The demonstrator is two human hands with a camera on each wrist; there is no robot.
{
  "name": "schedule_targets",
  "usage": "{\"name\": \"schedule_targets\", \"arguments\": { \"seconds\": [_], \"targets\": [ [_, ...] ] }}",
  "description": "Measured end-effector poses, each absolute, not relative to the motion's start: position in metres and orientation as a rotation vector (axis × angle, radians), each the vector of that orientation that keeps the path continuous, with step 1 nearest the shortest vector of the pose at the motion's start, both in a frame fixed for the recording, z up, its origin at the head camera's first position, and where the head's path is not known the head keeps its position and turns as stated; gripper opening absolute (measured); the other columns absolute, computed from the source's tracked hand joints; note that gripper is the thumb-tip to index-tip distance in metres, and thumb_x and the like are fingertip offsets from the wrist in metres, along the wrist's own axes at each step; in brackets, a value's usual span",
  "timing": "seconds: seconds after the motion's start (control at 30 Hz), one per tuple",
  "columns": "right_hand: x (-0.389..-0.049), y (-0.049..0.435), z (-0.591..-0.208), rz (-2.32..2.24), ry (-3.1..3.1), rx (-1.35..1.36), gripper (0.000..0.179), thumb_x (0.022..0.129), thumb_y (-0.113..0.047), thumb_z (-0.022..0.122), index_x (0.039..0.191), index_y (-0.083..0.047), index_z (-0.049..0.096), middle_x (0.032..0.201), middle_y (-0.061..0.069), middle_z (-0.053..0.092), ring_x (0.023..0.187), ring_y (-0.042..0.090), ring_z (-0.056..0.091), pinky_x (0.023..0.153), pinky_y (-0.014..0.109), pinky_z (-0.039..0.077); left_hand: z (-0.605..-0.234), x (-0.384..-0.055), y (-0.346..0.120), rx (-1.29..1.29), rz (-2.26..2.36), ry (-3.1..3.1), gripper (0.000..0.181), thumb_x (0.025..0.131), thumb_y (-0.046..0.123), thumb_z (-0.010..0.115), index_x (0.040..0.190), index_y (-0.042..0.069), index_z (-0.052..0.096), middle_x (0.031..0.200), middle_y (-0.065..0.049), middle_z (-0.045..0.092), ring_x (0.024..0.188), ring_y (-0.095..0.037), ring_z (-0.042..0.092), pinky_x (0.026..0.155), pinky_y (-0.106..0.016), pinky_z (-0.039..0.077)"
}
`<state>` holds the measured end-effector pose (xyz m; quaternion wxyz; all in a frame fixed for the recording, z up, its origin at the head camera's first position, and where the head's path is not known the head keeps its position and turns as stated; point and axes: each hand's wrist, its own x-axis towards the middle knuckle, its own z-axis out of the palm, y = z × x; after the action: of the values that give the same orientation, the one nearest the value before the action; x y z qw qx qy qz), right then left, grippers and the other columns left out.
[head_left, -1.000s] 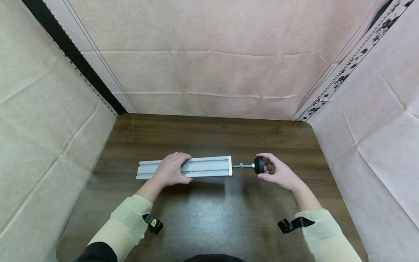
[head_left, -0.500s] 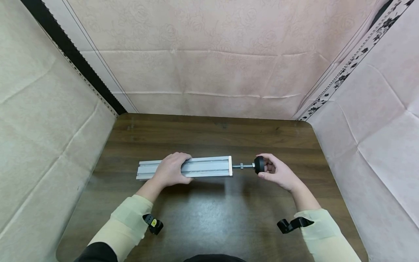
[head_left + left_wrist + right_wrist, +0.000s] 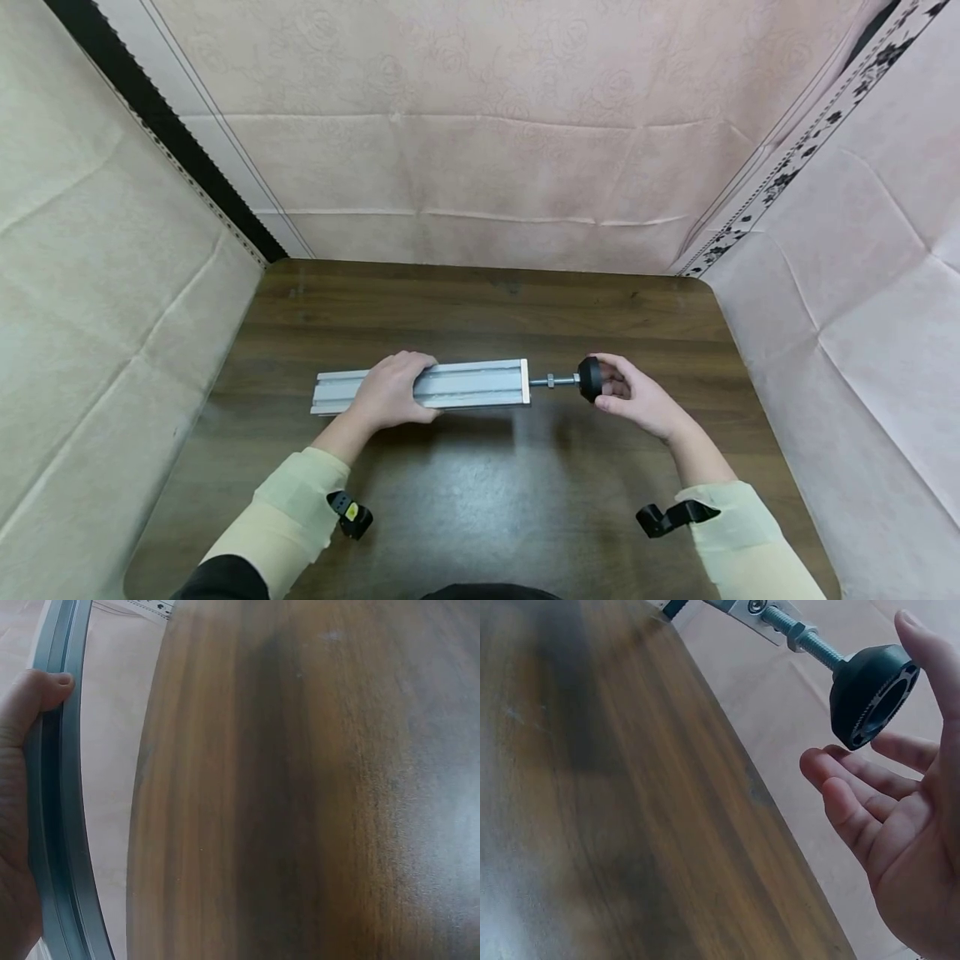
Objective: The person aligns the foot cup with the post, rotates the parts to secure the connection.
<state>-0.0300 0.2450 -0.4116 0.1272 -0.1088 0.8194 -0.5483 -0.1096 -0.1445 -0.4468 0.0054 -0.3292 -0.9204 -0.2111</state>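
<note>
My left hand grips a silver aluminium profile round its middle, thumb on the near edge. In the left wrist view the thumb lies over the grooved side of the profile. A threaded rod with nuts sticks out of the light end plate. On its end sits a black levelling foot, slightly tilted. My right hand holds the foot's rim between thumb and fingers. The right wrist view shows the foot's hollow underside facing the palm, other fingers loosely curled below.
The profile is held above a brown wood-grain table, and its shadow falls on the surface. Pale patterned cloth hangs behind the table and on both sides. Each forearm wears a black wrist mount.
The profile has shifted very slightly left and down. The levelling foot now leans a little, and the right-hand fingers have moved slightly on its rim. The left hand keeps its grip.
</note>
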Motion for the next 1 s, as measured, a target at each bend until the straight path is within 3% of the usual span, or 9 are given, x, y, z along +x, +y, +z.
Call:
{"name": "schedule_targets", "arguments": {
  "seconds": [0.23, 0.43, 0.67, 1.0],
  "targets": [
    [-0.028, 0.25, -0.415, -1.596, 2.411, -0.297, 0.063, 0.09, -0.008, 0.061, 0.143, 0.0, 0.026, 0.128, 0.025, 0.044, 0.101, 0.022, 0.055, 0.079, 0.026, 0.048, -0.456, -0.11, -0.142, -1.04, -0.645, -2.908, 0.064, 0.063, 0.046, 0.076, 0.113, 0.011, 0.059, 0.109, -0.002, 0.061, 0.097, -0.02, 0.054, 0.085, -0.039, 0.044],
    [-0.027, 0.253, -0.423, -1.537, 2.52, -0.301, 0.062, 0.09, -0.007, 0.061, 0.142, -0.001, 0.029, 0.129, 0.024, 0.048, 0.107, 0.033, 0.054, 0.084, 0.024, 0.046, -0.469, -0.108, -0.141, -1.03, -0.622, -2.944, 0.067, 0.064, 0.049, 0.074, 0.115, 0.01, 0.059, 0.112, -0.003, 0.061, 0.101, -0.021, 0.055, 0.088, -0.04, 0.044],
    [-0.024, 0.257, -0.426, -1.438, 2.608, -0.275, 0.064, 0.089, -0.015, 0.064, 0.142, -0.003, 0.029, 0.134, 0.02, 0.045, 0.114, 0.033, 0.05, 0.09, 0.05, 0.042, -0.484, -0.111, -0.14, -1.031, -0.579, -2.971, 0.069, 0.063, 0.05, 0.074, 0.117, 0.009, 0.059, 0.113, -0.003, 0.061, 0.102, -0.021, 0.054, 0.088, -0.04, 0.043],
    [-0.022, 0.259, -0.43, -1.402, 2.627, -0.26, 0.066, 0.09, -0.021, 0.063, 0.144, -0.006, 0.028, 0.138, 0.018, 0.042, 0.116, 0.037, 0.048, 0.089, 0.057, 0.04, -0.497, -0.113, -0.134, -1.097, -0.506, -3.003, 0.072, 0.066, 0.05, 0.073, 0.121, 0.006, 0.057, 0.118, -0.006, 0.059, 0.108, -0.024, 0.053, 0.092, -0.043, 0.041]
  ]
}}
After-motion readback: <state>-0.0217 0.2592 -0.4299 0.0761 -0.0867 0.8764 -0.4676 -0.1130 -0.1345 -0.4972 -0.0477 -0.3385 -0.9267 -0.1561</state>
